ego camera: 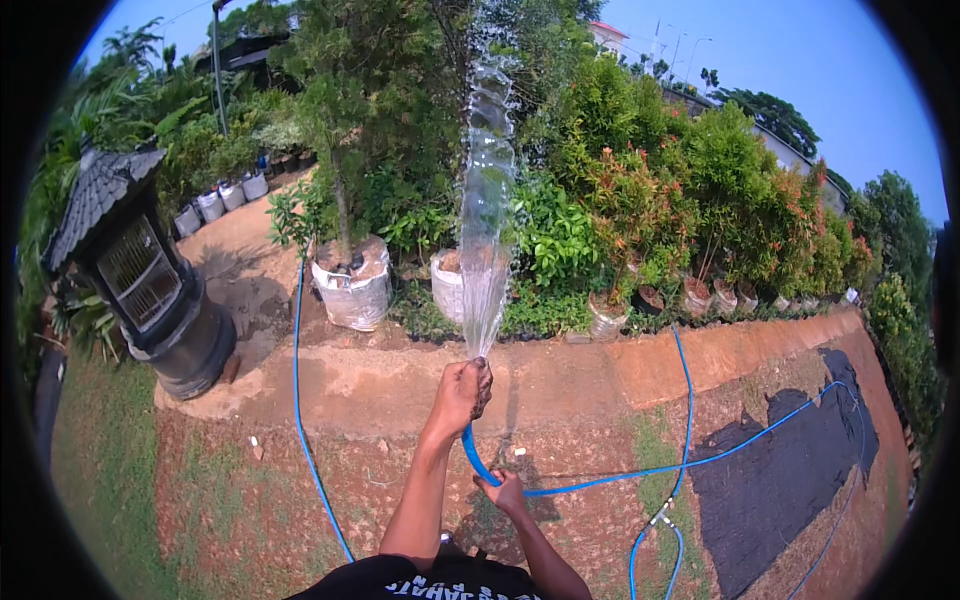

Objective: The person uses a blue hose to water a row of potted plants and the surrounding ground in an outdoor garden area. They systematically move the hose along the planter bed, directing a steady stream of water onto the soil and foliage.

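My left hand (pixel 461 394), raised in front of me, is closed around the mouth end of a blue garden hose (pixel 585 484). From that end a fan of water (pixel 487 202) sprays up and away toward the plants. Lower and nearer my body, my right hand (pixel 504 491) grips the same hose where it bends. The hose mouth itself is hidden by my left fingers. Beyond the spray stand a white grow bag (pixel 448 285) and a larger white planting bag (pixel 352 289) with a tree trunk rising from it.
A dark lantern-like structure with a tiled roof (pixel 150 277) stands at left. Another blue hose length (pixel 300 405) crosses the ground. At right lie a pipe tee (pixel 661 514) joining hoses and a torn black ground sheet (pixel 772 480). Bagged shrubs (pixel 637 195) line the paved path (pixel 555 382).
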A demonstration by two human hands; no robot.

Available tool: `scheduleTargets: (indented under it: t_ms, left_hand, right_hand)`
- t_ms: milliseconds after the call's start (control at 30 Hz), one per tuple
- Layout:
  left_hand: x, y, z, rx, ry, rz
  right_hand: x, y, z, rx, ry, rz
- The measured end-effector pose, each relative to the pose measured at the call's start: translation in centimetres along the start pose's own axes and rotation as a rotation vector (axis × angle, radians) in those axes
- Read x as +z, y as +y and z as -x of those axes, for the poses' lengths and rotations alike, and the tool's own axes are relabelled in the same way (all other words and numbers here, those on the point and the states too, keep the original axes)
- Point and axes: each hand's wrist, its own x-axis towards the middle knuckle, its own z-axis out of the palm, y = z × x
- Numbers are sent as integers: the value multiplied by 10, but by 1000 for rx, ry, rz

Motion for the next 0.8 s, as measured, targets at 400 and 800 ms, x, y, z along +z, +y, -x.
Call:
scheduleTargets:
  t_ms: [400, 800]
  left_hand:
    - [-44, -28, -43, -143, 15, -14]
    - [-27, -72, -70, -114, 99, -31]
  right_hand:
    - [33, -33, -43, -57, -116, -43]
    - [-3, -107, -93, -401, -190, -481]
